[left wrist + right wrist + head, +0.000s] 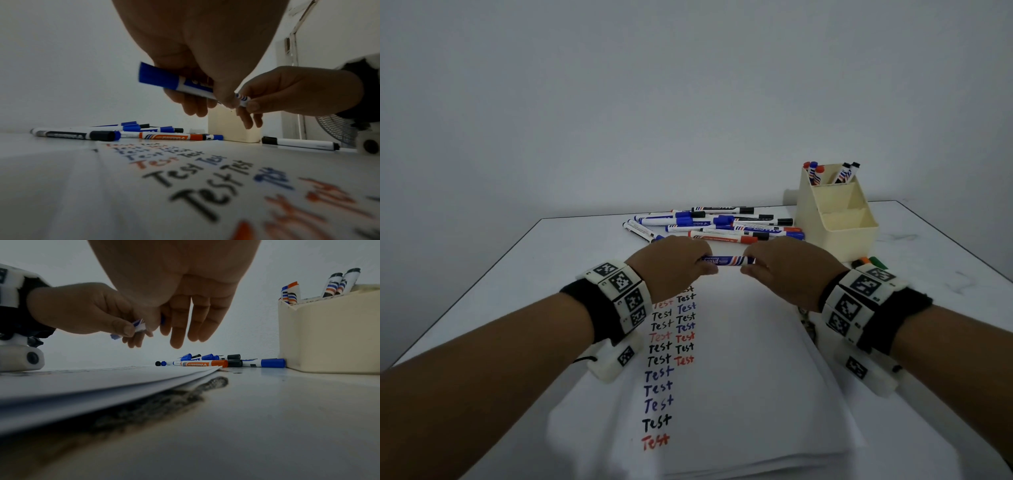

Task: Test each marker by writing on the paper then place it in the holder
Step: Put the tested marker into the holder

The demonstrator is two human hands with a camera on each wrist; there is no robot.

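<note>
Blue marker (726,261): held level over paper's (739,359) 12 o'clock edge, left hand (674,263) and right hand (784,270) fingers clamped on opposite ends. Holder (839,219), 2 o'clock: five markers in. Loose pile (715,222), 12 o'clock: about ten untested. Roughly one-third done, judging.

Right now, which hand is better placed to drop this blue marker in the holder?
Right hand: the holder stands on its side, while the left hand grips the blue marker farther away.
</note>
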